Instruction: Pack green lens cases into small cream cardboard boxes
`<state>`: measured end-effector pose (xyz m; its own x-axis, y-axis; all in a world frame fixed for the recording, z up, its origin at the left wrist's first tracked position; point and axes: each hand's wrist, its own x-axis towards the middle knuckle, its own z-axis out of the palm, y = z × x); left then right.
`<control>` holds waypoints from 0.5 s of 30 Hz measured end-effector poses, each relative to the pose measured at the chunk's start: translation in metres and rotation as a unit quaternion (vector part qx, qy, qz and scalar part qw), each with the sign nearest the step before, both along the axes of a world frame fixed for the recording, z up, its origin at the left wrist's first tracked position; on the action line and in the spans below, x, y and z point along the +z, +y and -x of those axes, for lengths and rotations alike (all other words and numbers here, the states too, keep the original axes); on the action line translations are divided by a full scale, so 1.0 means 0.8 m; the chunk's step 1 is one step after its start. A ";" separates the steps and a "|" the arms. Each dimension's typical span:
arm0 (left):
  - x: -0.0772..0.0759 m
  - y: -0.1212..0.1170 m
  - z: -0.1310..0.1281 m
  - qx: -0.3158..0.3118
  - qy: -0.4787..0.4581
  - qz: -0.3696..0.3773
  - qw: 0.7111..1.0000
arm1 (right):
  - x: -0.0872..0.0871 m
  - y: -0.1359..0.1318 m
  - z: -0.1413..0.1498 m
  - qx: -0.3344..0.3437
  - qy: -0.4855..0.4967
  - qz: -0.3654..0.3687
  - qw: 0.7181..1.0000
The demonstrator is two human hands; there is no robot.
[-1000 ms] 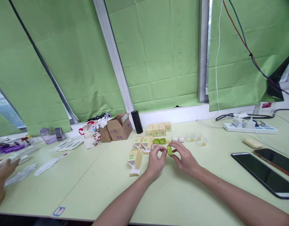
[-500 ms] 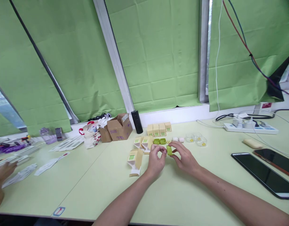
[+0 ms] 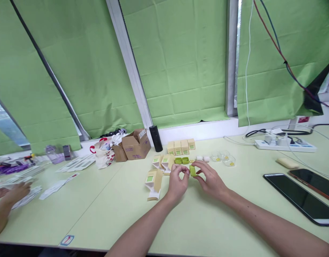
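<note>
A small green case (image 3: 192, 171) is held upright between the thumb and fingertips of my right hand (image 3: 208, 177). Close against its left side, my left hand (image 3: 178, 182) is pinched, its fingertips at the case; anything in that pinch is too small to make out. Just behind are two open green cases (image 3: 182, 160), small yellow pieces (image 3: 191, 161) and white pieces (image 3: 202, 158). Clear plastic covers (image 3: 229, 161) with yellow marks lie to the right. Left of my hands are several opened cream cartons (image 3: 154, 179), with closed small boxes (image 3: 181, 147) further back.
A black cylinder (image 3: 155, 138), a cardboard box (image 3: 136, 144) and a cloth bag (image 3: 103, 157) stand along the back. Two phones (image 3: 300, 196) and a power strip (image 3: 286, 145) with cables lie at right. Another person's hand (image 3: 19, 192) is over white packets at far left.
The other person's hand at far left has moved right over the packets. My own hands and the green case look practically the same.
</note>
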<state>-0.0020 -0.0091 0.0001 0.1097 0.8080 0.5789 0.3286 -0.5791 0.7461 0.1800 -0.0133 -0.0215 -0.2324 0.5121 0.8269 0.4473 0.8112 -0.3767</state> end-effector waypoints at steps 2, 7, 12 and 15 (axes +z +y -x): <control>-0.001 0.001 0.000 0.000 -0.004 -0.003 1.000 | 0.000 0.000 0.000 0.000 0.000 0.000 1.000; -0.001 0.001 0.000 0.005 -0.006 -0.003 1.000 | -0.001 0.002 0.000 -0.002 0.003 -0.002 1.000; 0.000 0.001 0.001 0.007 -0.002 -0.007 1.000 | -0.002 0.002 0.000 -0.002 0.005 0.000 1.000; 0.000 0.001 0.002 0.010 -0.001 -0.010 1.000 | -0.001 0.001 0.000 -0.003 0.009 0.000 1.000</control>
